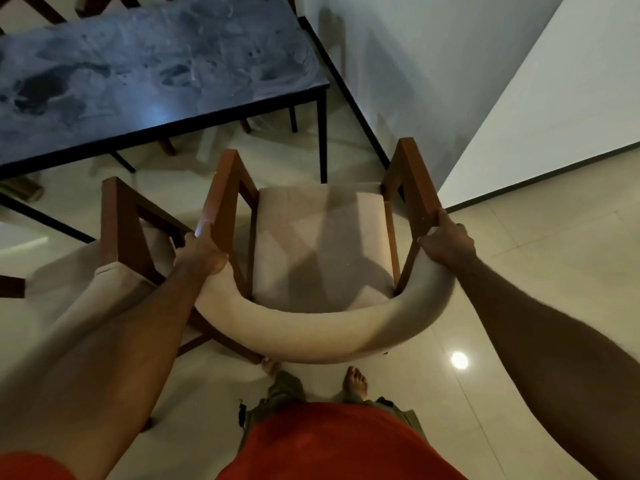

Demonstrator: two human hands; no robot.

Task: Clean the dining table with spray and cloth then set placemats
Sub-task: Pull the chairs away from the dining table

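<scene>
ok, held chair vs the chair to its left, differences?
The held chair is gripped at both ends of its padded backrest by the left hand and right hand; the left chair is untouched. The held chair shows its whole cushion; the left chair is largely hidden behind the left arm. Both have brown wooden frames and beige padding.
</scene>
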